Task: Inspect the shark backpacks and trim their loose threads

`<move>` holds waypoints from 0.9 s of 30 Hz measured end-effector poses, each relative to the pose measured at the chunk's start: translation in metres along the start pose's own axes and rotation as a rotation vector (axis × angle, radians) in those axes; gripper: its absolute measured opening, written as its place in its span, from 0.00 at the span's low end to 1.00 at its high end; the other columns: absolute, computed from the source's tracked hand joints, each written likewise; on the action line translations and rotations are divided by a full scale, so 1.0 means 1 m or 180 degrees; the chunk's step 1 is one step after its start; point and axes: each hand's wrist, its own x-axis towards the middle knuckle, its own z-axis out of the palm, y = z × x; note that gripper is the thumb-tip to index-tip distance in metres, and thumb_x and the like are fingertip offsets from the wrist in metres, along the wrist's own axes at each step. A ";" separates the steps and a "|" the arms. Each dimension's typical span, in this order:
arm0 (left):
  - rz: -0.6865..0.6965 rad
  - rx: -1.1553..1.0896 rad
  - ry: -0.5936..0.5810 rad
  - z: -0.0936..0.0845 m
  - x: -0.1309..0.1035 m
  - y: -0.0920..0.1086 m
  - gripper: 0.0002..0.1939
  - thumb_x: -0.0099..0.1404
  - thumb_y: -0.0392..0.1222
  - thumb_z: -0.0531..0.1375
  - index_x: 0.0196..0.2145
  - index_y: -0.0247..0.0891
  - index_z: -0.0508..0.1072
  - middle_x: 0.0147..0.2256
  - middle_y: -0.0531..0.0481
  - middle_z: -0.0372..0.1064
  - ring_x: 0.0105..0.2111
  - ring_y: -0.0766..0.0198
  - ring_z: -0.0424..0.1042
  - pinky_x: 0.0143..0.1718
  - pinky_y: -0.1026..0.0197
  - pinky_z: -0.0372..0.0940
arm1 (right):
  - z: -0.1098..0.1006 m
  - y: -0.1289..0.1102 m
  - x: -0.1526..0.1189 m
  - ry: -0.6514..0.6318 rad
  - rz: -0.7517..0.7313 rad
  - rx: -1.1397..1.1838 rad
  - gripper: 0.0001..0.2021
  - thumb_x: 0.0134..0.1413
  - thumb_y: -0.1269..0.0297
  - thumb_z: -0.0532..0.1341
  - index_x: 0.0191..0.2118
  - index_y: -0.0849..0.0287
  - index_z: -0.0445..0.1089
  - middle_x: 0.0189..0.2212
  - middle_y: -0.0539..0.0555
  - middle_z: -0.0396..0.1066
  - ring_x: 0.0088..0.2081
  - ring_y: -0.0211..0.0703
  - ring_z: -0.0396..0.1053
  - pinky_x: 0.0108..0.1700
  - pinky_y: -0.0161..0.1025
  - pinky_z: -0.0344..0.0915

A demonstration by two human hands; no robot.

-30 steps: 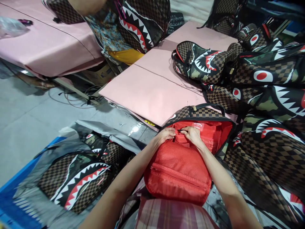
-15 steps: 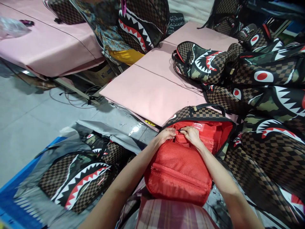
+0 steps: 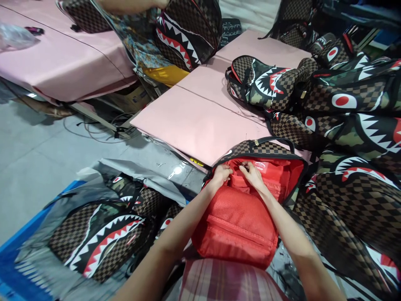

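Note:
A backpack with brown-and-black checks and a top handle lies unzipped in front of me, its red lining exposed and its front panel folded down toward my lap. Inside the opening, my left hand is closed with its fingertips on the red lining at the left side. A little to the right, my right hand pinches near a small dark piece by the inner pocket. What exactly its fingertips hold is too small to tell. A pale label is on the lining beside that hand.
Several shark-mouth backpacks pile up at the right on the pink table. At lower left, a blue crate lined with grey plastic holds more. Across the table a person's arm is beside another backpack.
My hands have moved slightly apart inside the backpack, the left one curling more at the lining. Across the table, another person's arm has come into view over a backpack.

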 end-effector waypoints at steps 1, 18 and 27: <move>-0.0034 -0.0114 -0.0048 -0.004 -0.002 0.000 0.12 0.48 0.29 0.64 0.32 0.34 0.68 0.23 0.54 0.66 0.22 0.73 0.66 0.25 0.70 0.61 | -0.001 -0.001 -0.001 0.0007 0.0009 -0.0088 0.17 0.58 0.52 0.51 0.48 0.56 0.64 0.42 0.54 0.73 0.45 0.44 0.69 0.44 0.38 0.62; -0.0506 -0.0815 -0.0593 -0.026 0.005 -0.004 0.13 0.49 0.22 0.60 0.34 0.32 0.71 0.30 0.46 0.72 0.29 0.67 0.72 0.34 0.65 0.66 | 0.007 -0.014 -0.002 -0.0020 -0.0596 -0.1018 0.12 0.57 0.58 0.54 0.42 0.54 0.71 0.40 0.53 0.74 0.42 0.44 0.70 0.39 0.35 0.60; -0.0425 -0.0834 -0.0630 -0.026 0.003 -0.003 0.13 0.48 0.23 0.61 0.32 0.32 0.72 0.31 0.46 0.72 0.30 0.66 0.72 0.34 0.65 0.65 | 0.007 -0.011 -0.003 0.0047 -0.0536 -0.0749 0.12 0.57 0.59 0.55 0.43 0.53 0.71 0.42 0.51 0.74 0.44 0.44 0.70 0.42 0.35 0.61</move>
